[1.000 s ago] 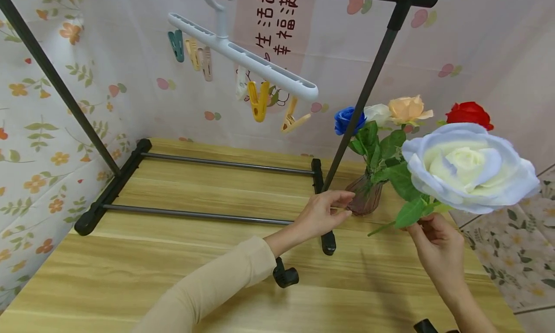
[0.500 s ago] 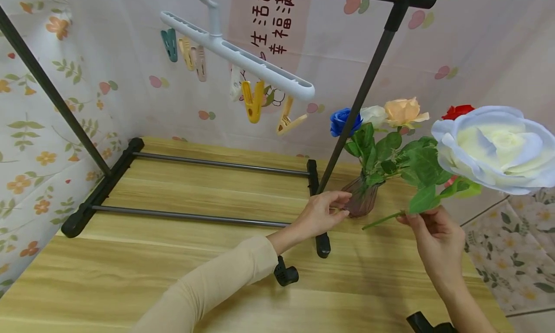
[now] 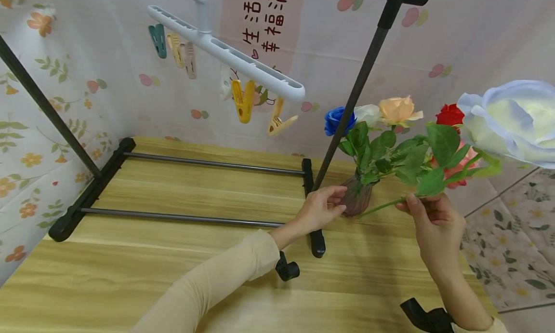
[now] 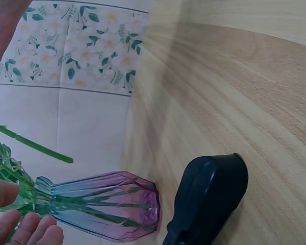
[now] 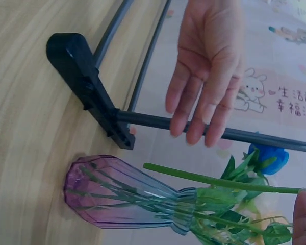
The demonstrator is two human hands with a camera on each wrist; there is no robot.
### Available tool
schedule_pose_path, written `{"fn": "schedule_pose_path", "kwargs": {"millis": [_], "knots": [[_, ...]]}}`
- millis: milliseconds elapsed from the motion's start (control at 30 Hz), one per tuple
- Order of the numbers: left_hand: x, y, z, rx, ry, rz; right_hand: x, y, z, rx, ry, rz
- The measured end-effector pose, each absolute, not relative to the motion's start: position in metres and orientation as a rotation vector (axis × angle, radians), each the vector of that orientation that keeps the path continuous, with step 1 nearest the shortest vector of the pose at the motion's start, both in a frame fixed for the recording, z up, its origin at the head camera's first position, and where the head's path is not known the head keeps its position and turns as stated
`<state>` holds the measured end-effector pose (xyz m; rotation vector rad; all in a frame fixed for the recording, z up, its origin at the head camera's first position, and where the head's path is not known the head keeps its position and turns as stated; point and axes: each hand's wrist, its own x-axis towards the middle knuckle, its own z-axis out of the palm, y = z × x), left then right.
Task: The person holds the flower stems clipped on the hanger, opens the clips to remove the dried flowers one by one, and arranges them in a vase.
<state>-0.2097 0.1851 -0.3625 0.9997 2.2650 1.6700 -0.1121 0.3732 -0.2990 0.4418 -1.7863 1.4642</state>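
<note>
My right hand (image 3: pixel 440 232) pinches the green stem (image 5: pixel 219 181) of a large pale blue and cream rose (image 3: pixel 516 118). The bloom leans out to the right, and the bare stem end points left toward the vase. That faceted glass vase (image 4: pixel 107 204), purple at its base and bluish at its neck, stands upright on the table. Blue (image 3: pixel 337 121), white (image 3: pixel 367 115), peach (image 3: pixel 399 110) and red roses (image 3: pixel 450 115) rise from around it; a pink one shows behind the leaves. Beside the vase, my left hand (image 3: pixel 318 207) has its fingers extended and holds nothing.
A dark metal rack (image 3: pixel 186 217) stands on the wooden table (image 3: pixel 130 275), its slanted post passing in front of the blue rose. From above hangs a white hanger (image 3: pixel 230 53) with several clothespins (image 3: pixel 243 101). Patterned cloth covers the back and left.
My right hand has raised the pale blue rose and tipped its bloom farther right, baring more stem. My left hand stays by the vase. The head view has shifted slightly.
</note>
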Motion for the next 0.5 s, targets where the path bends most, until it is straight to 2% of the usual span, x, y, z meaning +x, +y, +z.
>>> {"fn": "schedule_pose_path", "kwargs": {"millis": [500], "knots": [[-0.221,0.198,-0.371,0.970,2.220,1.762,-0.127,0.378,-0.291,0.434,-1.618,1.585]]}}
